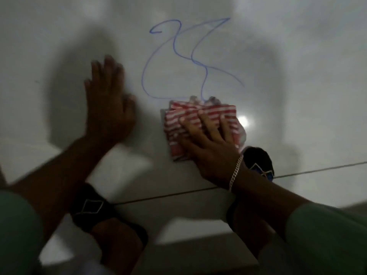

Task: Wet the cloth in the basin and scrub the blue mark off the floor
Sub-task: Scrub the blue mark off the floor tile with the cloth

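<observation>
The floor (297, 76) is pale, glossy tile with a dark grout line (297, 171) running across it. A blue mark (174, 48), a looping scribble, lies on the tile beyond that line. A folded red-and-white striped cloth (178, 124) lies flat on the floor, its far edge touching the scribble's near end. The right hand (210, 147) presses flat on the cloth. The left hand (108, 108) rests palm-down on bare tile beside the mark.

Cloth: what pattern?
Red and white stripes on the cloth, under the right hand; head view.
</observation>
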